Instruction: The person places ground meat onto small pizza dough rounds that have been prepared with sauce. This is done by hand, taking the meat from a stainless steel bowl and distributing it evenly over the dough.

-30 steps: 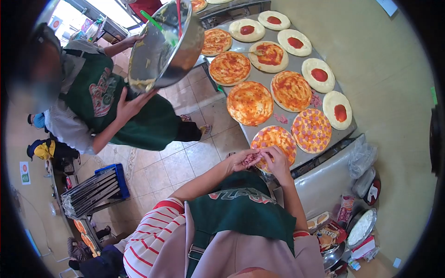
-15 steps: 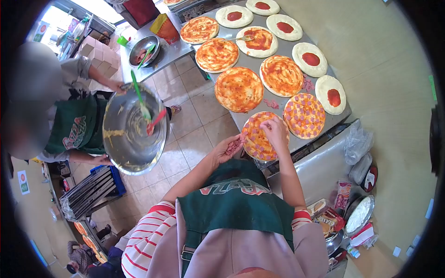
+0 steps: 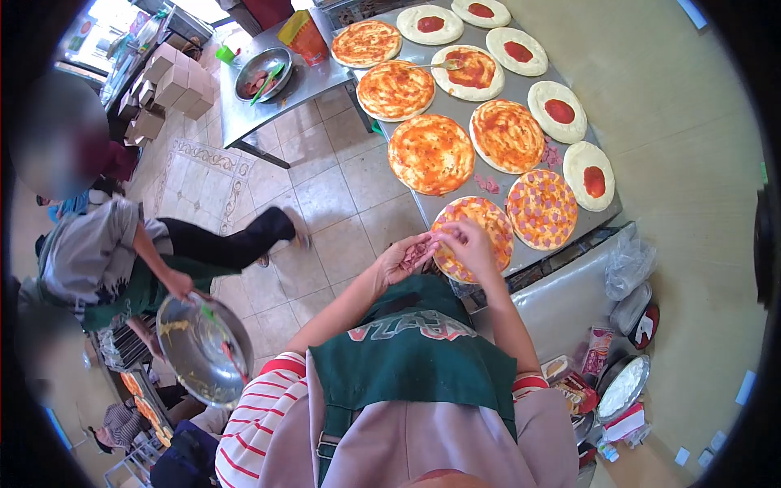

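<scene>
Ham pieces [image 3: 419,250] fill the cupped left hand [image 3: 403,262] over the near pizza [image 3: 493,231]; the right hand [image 3: 472,246] pinches some. Far beyond that pizza, a metal bowl [image 3: 281,55] holds meat.

Only one word could be read: "PIZZA", in white letters edged with red, across the bib of the green apron [image 3: 423,374] worn by the person carrying the camera. It appeared upside down from above, partly creased, just below the left hand [image 3: 404,259] that cupped ham pieces [image 3: 419,250]. The printed packets [image 3: 596,348] beside the counter [image 3: 590,221] carried red and yellow labels — all too small to make out. The cardboard boxes [image 3: 167,85] farther off showed no legible marking.
</scene>
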Demonstrator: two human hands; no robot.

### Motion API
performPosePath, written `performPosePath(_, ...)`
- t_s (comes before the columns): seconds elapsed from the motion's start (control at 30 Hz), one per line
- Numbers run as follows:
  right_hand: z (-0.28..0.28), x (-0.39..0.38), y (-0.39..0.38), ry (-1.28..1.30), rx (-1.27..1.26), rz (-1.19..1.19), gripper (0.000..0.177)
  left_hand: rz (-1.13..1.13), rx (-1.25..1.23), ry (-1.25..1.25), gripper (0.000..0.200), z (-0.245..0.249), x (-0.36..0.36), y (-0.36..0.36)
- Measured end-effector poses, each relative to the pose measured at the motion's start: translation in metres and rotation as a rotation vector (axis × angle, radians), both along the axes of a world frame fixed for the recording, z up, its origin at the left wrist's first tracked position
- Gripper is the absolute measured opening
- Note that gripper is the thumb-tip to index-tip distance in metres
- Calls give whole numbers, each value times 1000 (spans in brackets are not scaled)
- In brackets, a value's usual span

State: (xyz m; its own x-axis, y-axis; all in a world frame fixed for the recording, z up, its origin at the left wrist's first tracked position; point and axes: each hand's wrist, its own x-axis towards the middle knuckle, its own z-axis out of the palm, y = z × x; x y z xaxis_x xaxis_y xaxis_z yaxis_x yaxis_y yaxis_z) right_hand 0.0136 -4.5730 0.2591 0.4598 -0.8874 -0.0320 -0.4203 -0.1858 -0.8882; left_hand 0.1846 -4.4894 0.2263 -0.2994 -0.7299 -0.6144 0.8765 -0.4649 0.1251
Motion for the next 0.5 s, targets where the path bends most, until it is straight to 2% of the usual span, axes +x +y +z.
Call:
performPosePath(0.03,4,1,10,-57,50,58,17,-17,-13,19,28,-4,0,2)
performPosePath(0.2,-6,-6,28,-19,-22,-8,8,-73,14,1,29,-10,-6,5)
performPosePath(0.27,-16,-10,28,-147,170,-64,8,-88,16,18,28,-9,-6,4)
performPosePath(0.3,-18,-14,25,-146,170,-70,8,-86,7,41,29,-6,-7,2)
performPosePath(0.5,-26,-43,-25,-58,-40,-281,12,-73,1,129,33,1,-4,-8)
